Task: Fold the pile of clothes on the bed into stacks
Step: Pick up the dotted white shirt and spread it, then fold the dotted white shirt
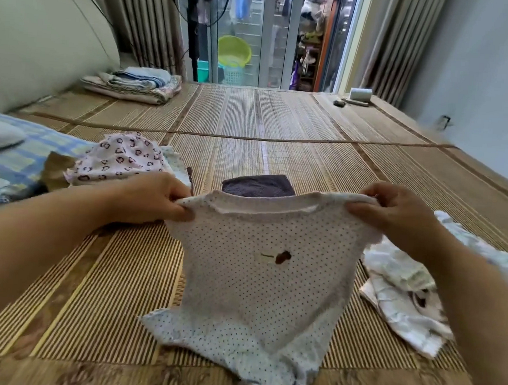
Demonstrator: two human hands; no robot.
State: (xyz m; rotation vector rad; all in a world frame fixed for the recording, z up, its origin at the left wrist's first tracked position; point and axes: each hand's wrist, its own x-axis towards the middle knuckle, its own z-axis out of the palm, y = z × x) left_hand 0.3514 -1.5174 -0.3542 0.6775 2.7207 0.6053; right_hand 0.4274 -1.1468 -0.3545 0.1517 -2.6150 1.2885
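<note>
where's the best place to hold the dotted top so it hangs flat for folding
At the two shoulder corners beside the neckline, one hand each, coming in from the sides. The dotted top hangs that way now: the left hand and right hand pinch those corners, the front falls flat and only the hem bunches on the mat.
</note>
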